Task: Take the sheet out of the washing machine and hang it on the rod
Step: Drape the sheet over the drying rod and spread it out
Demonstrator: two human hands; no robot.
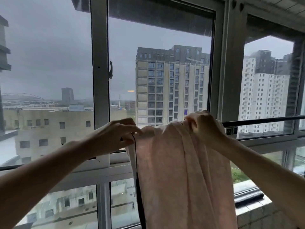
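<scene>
A pale pink sheet [178, 171] with a dark edge strip on its left side hangs down in folds in front of the window. Its top drapes over a dark horizontal rod [264, 121] that runs off to the right; the rod's left part is hidden behind the cloth and my hands. My left hand [115, 134] pinches the sheet's top left corner at the dark edge. Raised a little higher, my right hand [204, 126] grips a bunch of the top right edge at rod level. The washing machine is out of view.
Straight ahead stands a large window with grey frames [100, 80] and a handle [111, 70]; buildings show beyond the glass. A tiled sill [257, 210] with a dark rolled item [249, 198] lies at lower right.
</scene>
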